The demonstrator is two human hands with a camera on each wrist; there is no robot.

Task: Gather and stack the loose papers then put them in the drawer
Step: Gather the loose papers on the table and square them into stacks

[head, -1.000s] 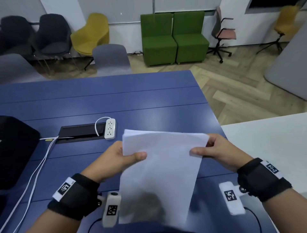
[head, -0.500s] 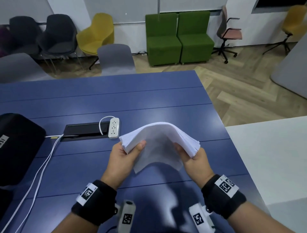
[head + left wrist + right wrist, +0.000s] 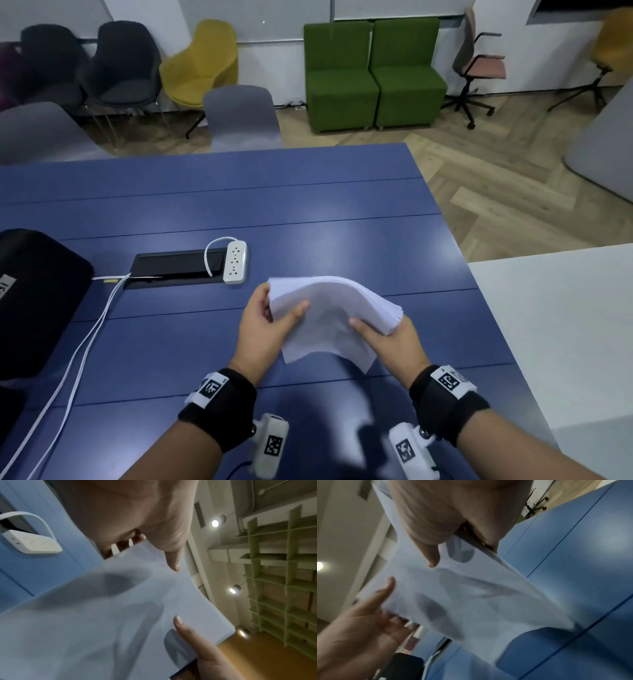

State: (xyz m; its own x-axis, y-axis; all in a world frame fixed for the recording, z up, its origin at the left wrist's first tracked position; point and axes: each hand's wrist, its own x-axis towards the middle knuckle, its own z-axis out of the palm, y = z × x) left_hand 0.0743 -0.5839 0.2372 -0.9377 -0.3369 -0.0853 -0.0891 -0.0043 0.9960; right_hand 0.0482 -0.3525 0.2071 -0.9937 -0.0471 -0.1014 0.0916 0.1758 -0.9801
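A person stands at a blue tabletop point(image 3: 308, 205), holding a stack of white papers point(image 3: 329, 308) in the air just above it. The left hand point(image 3: 263, 325) pinches the stack's left edge, thumb on the near face and fingers behind. The right hand point(image 3: 394, 339) clamps the right edge the same way. The stack arches upward in the middle, and its right edge shows many sheets lying fairly even.

The gathering looks done: no loose sheets lie anywhere on the visible tabletop. What seems left is squaring the edges and putting the stack in the drawer. No drawer is in view.

On the tabletop, left of the hands, a white power strip point(image 3: 235, 262) lies beside a black cable hatch point(image 3: 171, 270), with white cables point(image 3: 85, 329) trailing toward the near edge. A black bag point(image 3: 34, 301) sits at the far left. A white surface point(image 3: 548, 325) adjoins on the right. Beyond are a grey chair point(image 3: 239, 116), dark and yellow chairs, two green armchairs point(image 3: 373, 72), a pink office chair point(image 3: 479, 65) and a herringbone wood floor point(image 3: 496, 192).
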